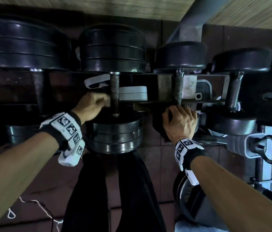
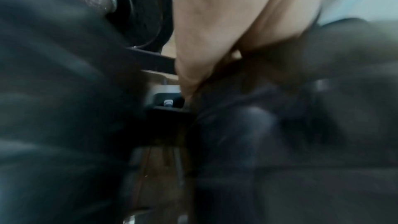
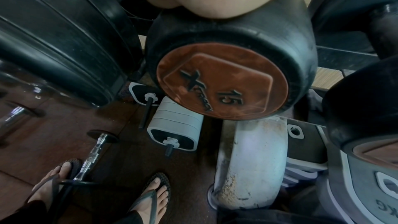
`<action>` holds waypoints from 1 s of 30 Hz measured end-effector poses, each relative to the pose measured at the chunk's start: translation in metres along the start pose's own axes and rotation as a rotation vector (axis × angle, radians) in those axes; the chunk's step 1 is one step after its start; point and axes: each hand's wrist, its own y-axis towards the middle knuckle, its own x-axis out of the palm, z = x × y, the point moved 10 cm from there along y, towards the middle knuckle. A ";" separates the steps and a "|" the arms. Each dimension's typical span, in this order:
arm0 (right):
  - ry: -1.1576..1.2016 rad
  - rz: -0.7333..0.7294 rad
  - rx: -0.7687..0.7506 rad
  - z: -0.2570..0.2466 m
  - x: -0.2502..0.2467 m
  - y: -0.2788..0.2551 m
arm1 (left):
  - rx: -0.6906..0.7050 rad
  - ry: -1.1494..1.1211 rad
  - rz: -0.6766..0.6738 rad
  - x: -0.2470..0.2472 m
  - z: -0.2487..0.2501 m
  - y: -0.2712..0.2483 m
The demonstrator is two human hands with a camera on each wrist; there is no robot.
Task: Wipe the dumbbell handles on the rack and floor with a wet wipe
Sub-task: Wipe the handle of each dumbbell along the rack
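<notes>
Mid-wipe on rack: our left hand [image 1: 92,104] closes at the knurled handle [image 1: 114,94], wipe unseen. Right hand [image 1: 180,122] grips the neighbouring dumbbell's head [image 3: 232,67]. Next, probably: that taped handle [image 1: 177,91] just above it.

Dark metal rack [image 1: 152,74] carries black dumbbells [image 1: 113,52] across its rails. Reddish-brown floor [image 3: 120,157]: white adjustable dumbbell [image 3: 175,128]; chrome bar [image 3: 91,157].

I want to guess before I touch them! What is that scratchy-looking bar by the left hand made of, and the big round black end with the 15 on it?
The bar looks like bare metal: grey, slightly shiny, with a fine crisscross pattern cut in for grip. The round end looks like black rubber, dull and scuffed, probably covering something heavy. Its reddish disc could be plastic or painted metal; I cannot tell.
</notes>
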 end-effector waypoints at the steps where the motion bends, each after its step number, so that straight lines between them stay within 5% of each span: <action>1: 0.003 -0.001 0.000 0.000 0.000 0.000 | -0.036 0.010 -0.080 0.011 -0.008 -0.007; 4: 0.001 -0.001 0.003 0.000 -0.001 0.000 | -0.055 -0.023 -0.141 0.013 -0.008 -0.003; 8: 0.001 -0.012 -0.004 -0.001 0.001 0.000 | -0.040 -0.292 0.145 -0.030 0.010 0.033; 10: 0.006 -0.016 -0.007 -0.001 0.001 0.000 | -0.053 -0.343 0.182 -0.032 0.014 0.038; 13: 0.001 -0.019 -0.003 -0.001 0.001 0.000 | -0.042 -0.261 0.108 -0.018 0.015 0.022; 18: 0.001 -0.002 -0.015 -0.001 -0.001 0.000 | -0.116 -0.101 -0.208 0.018 -0.012 -0.002; 23: -0.004 0.006 -0.020 -0.001 -0.001 -0.001 | -0.201 -0.418 0.112 -0.021 -0.001 0.043; 30: -0.006 -0.012 -0.021 0.000 0.001 -0.001 | -0.089 -0.374 0.176 -0.027 0.014 0.027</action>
